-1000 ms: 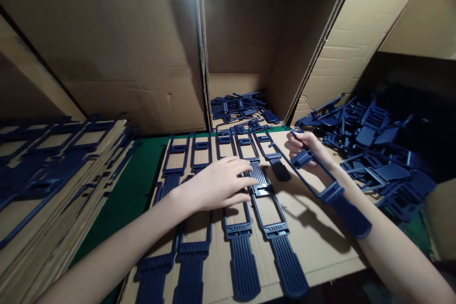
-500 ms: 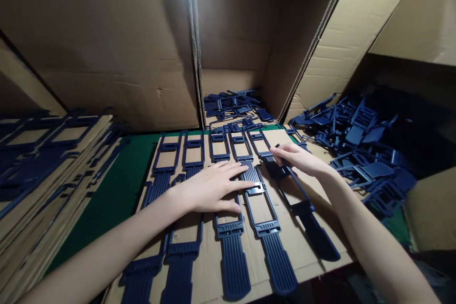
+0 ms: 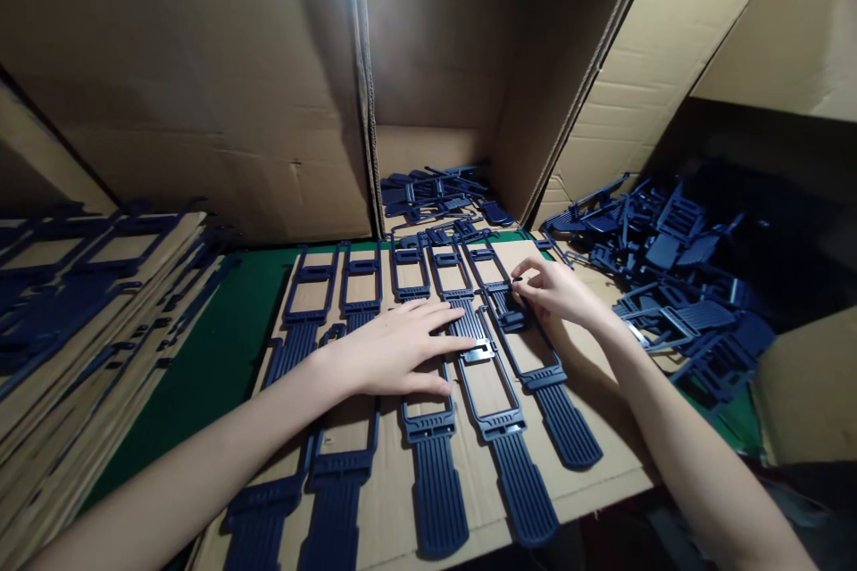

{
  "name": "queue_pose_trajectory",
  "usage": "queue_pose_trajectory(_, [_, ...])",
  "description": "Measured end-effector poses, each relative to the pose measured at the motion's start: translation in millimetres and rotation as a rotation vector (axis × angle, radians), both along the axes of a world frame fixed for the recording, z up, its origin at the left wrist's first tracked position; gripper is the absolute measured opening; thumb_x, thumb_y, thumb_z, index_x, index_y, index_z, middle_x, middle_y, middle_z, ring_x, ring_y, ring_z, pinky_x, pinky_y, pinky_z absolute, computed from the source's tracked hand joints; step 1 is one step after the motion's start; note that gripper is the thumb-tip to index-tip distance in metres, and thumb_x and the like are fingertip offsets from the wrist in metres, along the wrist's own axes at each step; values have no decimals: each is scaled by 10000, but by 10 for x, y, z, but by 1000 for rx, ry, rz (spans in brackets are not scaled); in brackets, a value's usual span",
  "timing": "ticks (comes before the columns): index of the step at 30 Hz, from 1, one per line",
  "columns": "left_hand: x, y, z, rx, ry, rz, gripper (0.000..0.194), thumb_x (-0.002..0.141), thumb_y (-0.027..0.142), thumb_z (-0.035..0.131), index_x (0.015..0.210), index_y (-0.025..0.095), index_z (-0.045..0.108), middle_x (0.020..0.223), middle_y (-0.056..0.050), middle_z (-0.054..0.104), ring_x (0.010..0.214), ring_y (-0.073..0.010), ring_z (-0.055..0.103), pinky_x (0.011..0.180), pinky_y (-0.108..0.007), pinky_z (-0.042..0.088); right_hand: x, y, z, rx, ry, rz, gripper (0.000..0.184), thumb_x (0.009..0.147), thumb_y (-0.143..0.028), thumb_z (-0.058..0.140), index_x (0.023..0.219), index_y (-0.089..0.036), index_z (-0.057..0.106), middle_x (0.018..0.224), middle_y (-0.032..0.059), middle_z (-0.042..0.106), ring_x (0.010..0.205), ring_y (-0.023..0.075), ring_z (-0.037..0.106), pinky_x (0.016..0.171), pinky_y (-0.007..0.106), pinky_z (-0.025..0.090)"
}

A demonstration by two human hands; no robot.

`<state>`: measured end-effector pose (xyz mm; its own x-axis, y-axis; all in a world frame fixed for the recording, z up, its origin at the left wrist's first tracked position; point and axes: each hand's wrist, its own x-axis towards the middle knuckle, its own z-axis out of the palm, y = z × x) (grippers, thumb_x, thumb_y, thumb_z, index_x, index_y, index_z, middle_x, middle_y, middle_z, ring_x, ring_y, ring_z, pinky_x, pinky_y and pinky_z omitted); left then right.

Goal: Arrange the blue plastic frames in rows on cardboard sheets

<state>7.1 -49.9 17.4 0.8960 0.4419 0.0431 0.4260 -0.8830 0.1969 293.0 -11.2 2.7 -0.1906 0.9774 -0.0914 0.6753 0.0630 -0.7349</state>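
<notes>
Dark blue plastic parts, each with an open rectangular frame and a ribbed paddle-like end, lie in rows on a cardboard sheet (image 3: 603, 486). My left hand (image 3: 402, 348) rests palm down across the middle parts, fingers spread. Its fingertips touch a blue frame part (image 3: 496, 385) in the near row. My right hand (image 3: 553, 290) pinches the upper end of the rightmost blue frame part (image 3: 569, 428), which now lies near the sheet. A dark tip shows between thumb and fingers; the rest of the grip is hidden.
Loose blue parts (image 3: 696, 285) are heaped at the right, with a smaller heap (image 3: 435, 192) inside a cardboard box at the back. At the left stand stacked cardboard sheets (image 3: 147, 348) layered with blue parts. Green tabletop (image 3: 194, 348) shows between.
The rightmost part has come down from a tilted position and shifted left, in line with the others. My right hand moved with it. My left hand stayed almost still.
</notes>
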Motion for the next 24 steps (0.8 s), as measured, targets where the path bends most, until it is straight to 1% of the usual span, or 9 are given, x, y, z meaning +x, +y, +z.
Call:
queue_pose_trajectory(6, [0, -8, 4, 1, -9, -9, 570, 869, 579, 518, 1375, 325, 452, 1499, -86, 340, 1372, -320, 316, 1110, -513, 252, 35, -18, 49, -20, -60, 53, 170, 796, -310, 582, 912, -193, 539, 556, -17, 629, 435, 129, 582, 419, 216, 459])
queue_pose_trajectory(14, [6, 3, -2, 4, -16, -17, 566, 872, 573, 515, 1379, 331, 445, 1500, -87, 338, 1373, -315, 315, 1112, -505, 251, 124, 8, 12, -63, -100, 111, 172, 759, -323, 626, 848, -179, 598, 572, 1, 641, 491, 147, 610, 445, 230, 462])
queue_pose_trajectory(20, [4, -5, -4, 4, -3, -9, 559, 877, 563, 517, 1379, 328, 446, 1508, -80, 324, 1374, -310, 313, 1117, -496, 248, 127, -36, 77, -65, -136, 141, 194, 754, -345, 633, 856, -180, 627, 557, -11, 630, 469, 130, 571, 472, 234, 431])
queue_pose_trajectory(22, [5, -7, -2, 0, -4, -7, 559, 876, 568, 513, 1378, 330, 447, 1511, -77, 321, 1374, -311, 312, 1117, -498, 248, 125, -50, 113, -31, -187, 152, 197, 765, -352, 618, 855, -178, 642, 553, -10, 623, 472, 128, 556, 489, 237, 412])
queue_pose_trajectory(24, [6, -7, 2, -3, -4, -7, 561, 876, 574, 507, 1378, 330, 448, 1509, -78, 322, 1375, -313, 310, 1118, -501, 245, 119, -74, 161, 62, -266, 152, 206, 777, -362, 605, 860, -181, 657, 578, -6, 626, 499, 126, 547, 513, 238, 389])
